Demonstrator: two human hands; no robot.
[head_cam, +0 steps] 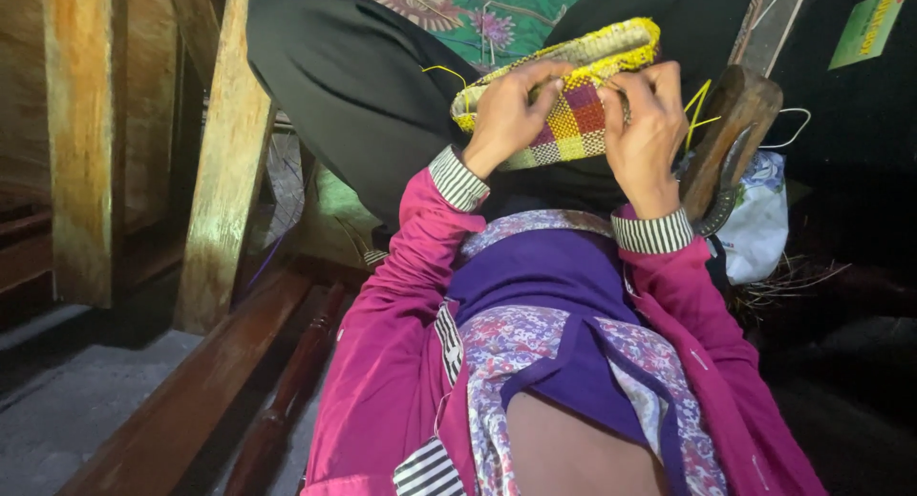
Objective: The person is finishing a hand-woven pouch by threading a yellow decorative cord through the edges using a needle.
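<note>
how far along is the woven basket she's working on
Done: the woven basket already has a checked side in purple, yellow and red, plus a yellow-edged rim. In hand: the left hand and right hand both grip it near the rim. Left: loose yellow strands stick out beside the right hand, unwoven.

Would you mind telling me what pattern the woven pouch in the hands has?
The woven pouch has a checked weave of yellow, purple, red and white squares with a yellow rim, seen in the head view.
</note>
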